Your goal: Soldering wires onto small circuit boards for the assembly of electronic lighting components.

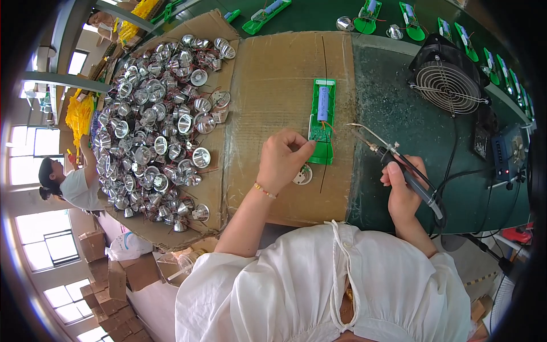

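Note:
On the cardboard sheet lies an open green plastic housing (323, 149) with a blue cylindrical battery (323, 103), a small circuit board and thin red and dark wires. My left hand (283, 157) is closed in a pinch at the housing's lower left edge; what the fingertips hold is too small to tell. Just below these fingers sits a round reflector cup (303, 175), partly covered by the hand. My right hand (403, 191) is wrapped round a soldering iron (411, 181) with a thin feed tube along it. Its tip points left toward the housing, apart from it.
A large pile of silver reflector cups (151, 131) with wires fills the cardboard (273, 62) at left. A black fan (447, 82) stands at the right, near a blue soldering station (507, 157). Several green housings (367, 16) line the far side. Another person (77, 182) works at left.

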Tool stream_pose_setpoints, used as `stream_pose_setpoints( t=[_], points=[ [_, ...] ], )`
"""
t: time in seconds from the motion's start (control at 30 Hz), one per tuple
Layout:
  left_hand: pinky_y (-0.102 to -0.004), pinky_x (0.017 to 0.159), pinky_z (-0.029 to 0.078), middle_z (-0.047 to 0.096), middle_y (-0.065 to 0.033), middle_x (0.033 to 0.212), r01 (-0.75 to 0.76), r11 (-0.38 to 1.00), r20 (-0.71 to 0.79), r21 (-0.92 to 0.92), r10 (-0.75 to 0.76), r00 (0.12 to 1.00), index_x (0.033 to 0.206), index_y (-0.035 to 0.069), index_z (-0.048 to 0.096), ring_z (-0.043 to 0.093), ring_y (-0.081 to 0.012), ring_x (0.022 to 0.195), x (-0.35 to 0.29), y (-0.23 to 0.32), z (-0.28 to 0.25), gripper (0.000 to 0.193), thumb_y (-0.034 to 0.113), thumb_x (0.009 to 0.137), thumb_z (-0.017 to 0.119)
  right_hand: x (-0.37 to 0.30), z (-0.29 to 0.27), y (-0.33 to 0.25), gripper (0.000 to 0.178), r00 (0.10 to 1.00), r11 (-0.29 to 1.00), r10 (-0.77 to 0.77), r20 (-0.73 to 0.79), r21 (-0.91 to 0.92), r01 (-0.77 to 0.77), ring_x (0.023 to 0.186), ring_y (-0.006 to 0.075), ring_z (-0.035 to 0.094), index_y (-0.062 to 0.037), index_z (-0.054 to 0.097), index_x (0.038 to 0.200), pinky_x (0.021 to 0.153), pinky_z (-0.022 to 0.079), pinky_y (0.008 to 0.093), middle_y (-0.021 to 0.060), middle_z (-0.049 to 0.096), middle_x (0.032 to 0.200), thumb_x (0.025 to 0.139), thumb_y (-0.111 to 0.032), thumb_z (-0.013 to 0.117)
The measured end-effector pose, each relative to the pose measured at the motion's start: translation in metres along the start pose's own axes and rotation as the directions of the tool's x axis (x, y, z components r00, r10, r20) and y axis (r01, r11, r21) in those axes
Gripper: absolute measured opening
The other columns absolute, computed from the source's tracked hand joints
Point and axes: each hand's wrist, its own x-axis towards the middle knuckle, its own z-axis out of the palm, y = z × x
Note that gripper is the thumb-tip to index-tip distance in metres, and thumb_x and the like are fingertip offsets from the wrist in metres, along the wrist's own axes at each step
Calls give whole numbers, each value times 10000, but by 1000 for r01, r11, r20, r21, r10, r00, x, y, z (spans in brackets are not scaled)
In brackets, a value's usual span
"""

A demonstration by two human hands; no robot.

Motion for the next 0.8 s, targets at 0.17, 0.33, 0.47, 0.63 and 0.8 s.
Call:
stream_pose_setpoints(
  t=[0.17,0.33,0.47,0.63,0.8],
  points=[
    [-239,542,488,651,-96,666,4,1000,72,-27,-2,997,746,0,665,615,-103,569,2,13,-19,151,151,752,674,5,-15,7,175,998,1000,-5,-58,5,5,563,96,544,16,521,911,515,448,206,83,583,704,819,-83,632],
    [-274,518,494,618,-97,550,-70,980,175,186,37,984,707,5,675,615,-139,494,53,35,-7,137,131,739,632,15,-13,12,163,994,996,57,-92,-60,-62,521,97,519,4,518,893,473,412,203,79,570,669,828,-116,608],
    [-324,617,518,645,-145,662,-254,907,-49,334,286,957,761,15,679,648,-245,625,181,46,-11,244,255,739,646,16,-6,10,166,976,978,202,-86,-25,-205,563,84,539,-3,526,886,517,441,211,58,579,683,801,-79,647],
    [-378,869,448,560,-170,1080,-127,701,-327,701,475,817,1070,112,585,558,-323,992,279,69,-43,467,301,660,703,16,-11,11,158,978,979,173,-118,-87,-184,558,82,545,0,533,873,513,445,214,42,577,678,785,-42,657],
    [-349,827,474,618,-136,973,-216,635,-47,742,371,928,1008,103,617,600,-279,911,306,31,-80,456,299,605,704,15,-15,17,164,976,979,199,-92,-26,-202,562,86,544,-4,513,872,525,455,218,55,585,682,792,-51,648]
  ],
)
